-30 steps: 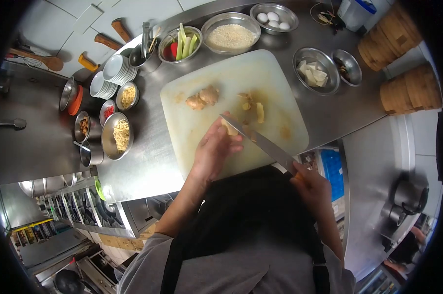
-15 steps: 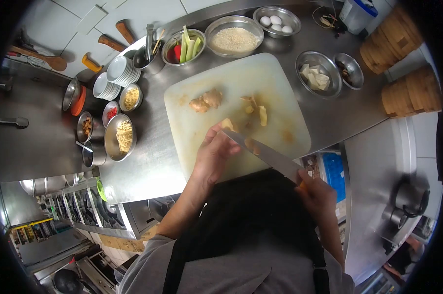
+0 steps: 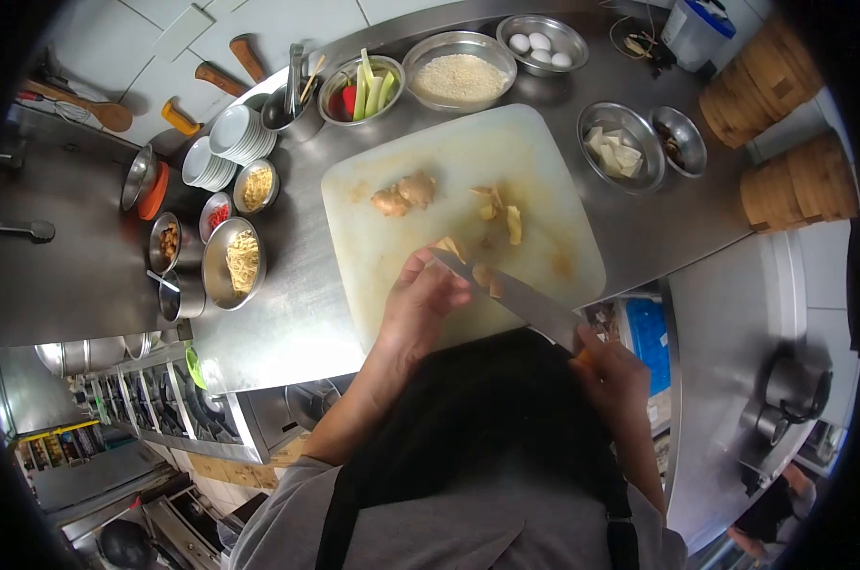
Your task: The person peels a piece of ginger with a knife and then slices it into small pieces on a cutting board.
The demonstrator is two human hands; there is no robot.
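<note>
My left hand [image 3: 424,299] is closed on a piece of ginger [image 3: 449,247], held over the near part of the white cutting board [image 3: 378,242]. In my right hand [image 3: 612,378] is the orange handle of a kitchen knife [image 3: 530,306], its blade pointing up and left so the tip end lies against the ginger. A bit of peel [image 3: 487,279] clings to the blade. Farther back on the board sits an unpeeled ginger root [image 3: 404,194]. Right of it lie several ginger peelings [image 3: 514,224]. My fingers hide part of the held piece.
Metal bowls hold white slices [image 3: 614,154], eggs [image 3: 540,47], pale crumbs [image 3: 460,80], celery and red pepper [image 3: 367,90], and yellow shreds [image 3: 243,262]. Bamboo steamers [image 3: 797,180] stand right, stacked white dishes [image 3: 244,135] left. Another person [image 3: 777,508] shows at lower right.
The knife blade and my right hand have shifted slightly against the ginger in my left hand. The view has moved a little, and the person at lower right shows more.
</note>
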